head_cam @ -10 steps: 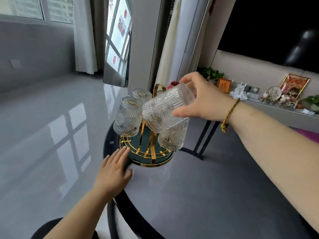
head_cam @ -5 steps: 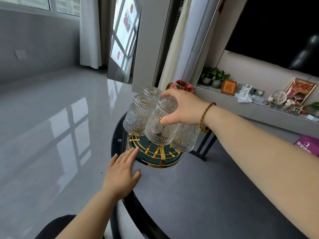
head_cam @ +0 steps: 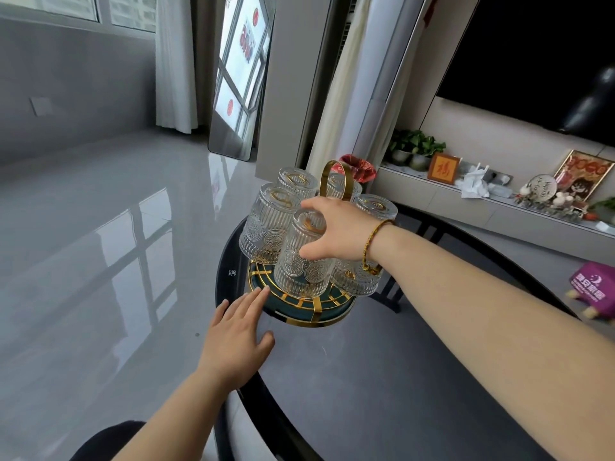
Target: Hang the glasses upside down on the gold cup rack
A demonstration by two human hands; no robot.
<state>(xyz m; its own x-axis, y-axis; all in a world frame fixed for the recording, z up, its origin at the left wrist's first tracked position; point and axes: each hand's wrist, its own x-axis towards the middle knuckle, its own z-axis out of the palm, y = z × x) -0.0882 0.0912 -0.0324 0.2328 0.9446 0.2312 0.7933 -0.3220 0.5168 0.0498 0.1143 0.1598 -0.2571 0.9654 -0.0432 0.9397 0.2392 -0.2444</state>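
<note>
The gold cup rack (head_cam: 319,307) with a dark green round base and a gold loop handle stands on the round dark table (head_cam: 382,377). Several ribbed clear glasses hang on it upside down. My right hand (head_cam: 336,232) grips the nearest glass (head_cam: 301,257), which sits upside down over a prong at the rack's front. Another glass (head_cam: 263,224) hangs to its left, one more (head_cam: 357,277) partly hidden under my right wrist. My left hand (head_cam: 238,334) lies flat on the table, fingers spread, fingertips touching the rack's base rim.
The table's black edge runs close on the left, above a glossy grey floor (head_cam: 100,244). A low shelf (head_cam: 499,201) with plants, frames and ornaments lines the far wall under a dark TV. A purple box (head_cam: 590,289) lies on the floor at right.
My right hand has turned the glass from tilted in the air to upside down and lowered it onto the rack's front prong. The left hand has stayed by the base.
</note>
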